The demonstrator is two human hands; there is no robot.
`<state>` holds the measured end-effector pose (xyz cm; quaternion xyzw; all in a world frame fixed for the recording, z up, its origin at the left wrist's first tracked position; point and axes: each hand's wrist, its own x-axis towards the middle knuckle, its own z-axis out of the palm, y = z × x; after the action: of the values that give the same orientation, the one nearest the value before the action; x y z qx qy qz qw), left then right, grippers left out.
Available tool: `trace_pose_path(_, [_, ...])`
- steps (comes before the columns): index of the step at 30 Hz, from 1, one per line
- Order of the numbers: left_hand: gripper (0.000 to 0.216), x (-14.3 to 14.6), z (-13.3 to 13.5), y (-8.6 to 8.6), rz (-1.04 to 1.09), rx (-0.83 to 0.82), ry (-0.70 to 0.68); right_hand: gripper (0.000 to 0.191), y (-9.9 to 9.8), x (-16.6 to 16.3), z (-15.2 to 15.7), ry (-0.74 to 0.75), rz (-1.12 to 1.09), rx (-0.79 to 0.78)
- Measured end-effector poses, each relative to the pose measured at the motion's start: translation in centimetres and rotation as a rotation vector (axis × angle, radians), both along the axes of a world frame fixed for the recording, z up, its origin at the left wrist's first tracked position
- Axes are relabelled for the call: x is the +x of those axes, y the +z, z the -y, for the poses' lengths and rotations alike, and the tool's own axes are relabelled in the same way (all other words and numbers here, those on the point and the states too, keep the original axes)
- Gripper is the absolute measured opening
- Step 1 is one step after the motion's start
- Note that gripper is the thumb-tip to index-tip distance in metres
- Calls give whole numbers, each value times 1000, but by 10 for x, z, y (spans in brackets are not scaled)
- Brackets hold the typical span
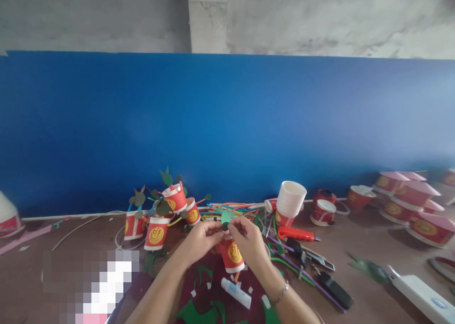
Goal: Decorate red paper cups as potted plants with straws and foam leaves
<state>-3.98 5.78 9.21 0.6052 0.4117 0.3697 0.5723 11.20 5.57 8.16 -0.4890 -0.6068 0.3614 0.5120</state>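
Observation:
Both hands meet at the middle of the table, over a red paper cup (232, 255) with a yellow emblem, which stands slightly tilted. A small green paper cutout (227, 216) rises at the cup's top, with a dark round spot below it. My left hand (203, 239) pinches the cutout from the left, its fingertips close to the cup rim. From the right, my right hand (247, 241) pinches the same piece with thumb and forefinger. The fingers partly cover the cup's upper edge. In front of the cup lies a glue tube (236, 293), among green paper scraps (199, 312).
Decorated red cups (156, 234) with straws and green discs stand on the left. Drinking straws (234, 205) lie at the back. To the right are stacked white cups (291, 198), an orange utility knife (296, 234), keys (302, 257) and a white-handled tool (419, 291). A blue panel (227, 124) rises behind.

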Motion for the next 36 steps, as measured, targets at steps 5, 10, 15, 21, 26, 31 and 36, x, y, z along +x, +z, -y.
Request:
trace_pose_path(5, [34,1,1,-4,-97,104,29,15,-2,2,1,-15,133,79])
trace_pose_path(10, [34,1,0,-5,-171,167,55,21,-1,10,-4,17,222,170])
trace_pose_path(15, [33,1,1,0,-217,198,75,34,-9,18,-12,121,428,148])
trace_pose_path(21, [39,2,-6,-13,-143,135,177,18,-6,11,-1,150,756,63])
trace_pose_path(26, [35,3,-13,-19,-57,140,269,16,2,0,14,47,885,124])
trace_pose_path(31, [35,1,-13,-16,-16,124,245,20,-1,-8,23,-47,918,235])
trace_pose_path(36, [46,-5,-15,-17,-89,73,141,20,-8,-14,25,-86,936,346])
